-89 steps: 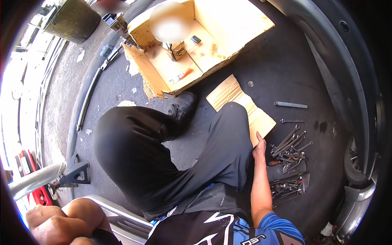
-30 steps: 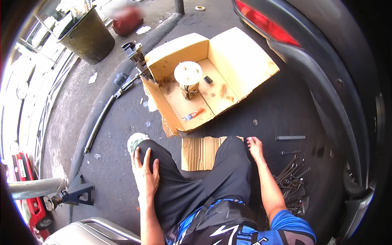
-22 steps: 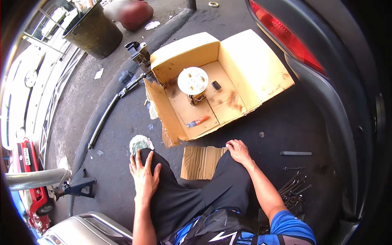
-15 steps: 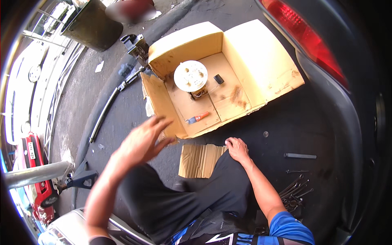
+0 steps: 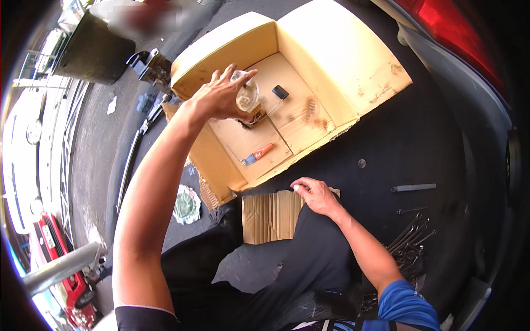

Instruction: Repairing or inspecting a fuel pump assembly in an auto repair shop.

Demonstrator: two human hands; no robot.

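Note:
My left hand [image 5: 220,97] reaches into the large open cardboard box [image 5: 359,66], fingers wrapped round the white disc top of a pump-like part [image 5: 247,98] standing on its floor. A small black piece [image 5: 279,91] and an orange-and-blue tube [image 5: 258,154] lie in the box. My right hand [image 5: 310,193] rests on my right knee beside a flat piece of corrugated cardboard [image 5: 266,216], fingers loosely bent and apart, holding nothing. A crumpled pale cloth [image 5: 186,204] lies on the floor left of my legs.
Wrenches [image 5: 408,243] and a grey bar [image 5: 414,187] lie at my right, beside a vehicle's dark bumper [image 5: 464,121]. At left are a long jack handle [image 5: 132,154], a dark bucket [image 5: 94,47], a metal pole [image 5: 61,265] and a red car [image 5: 61,243].
My left hand has left my left knee and moved up and forward onto the part in the box. My right hand came from the floor beside my thigh onto my knee.

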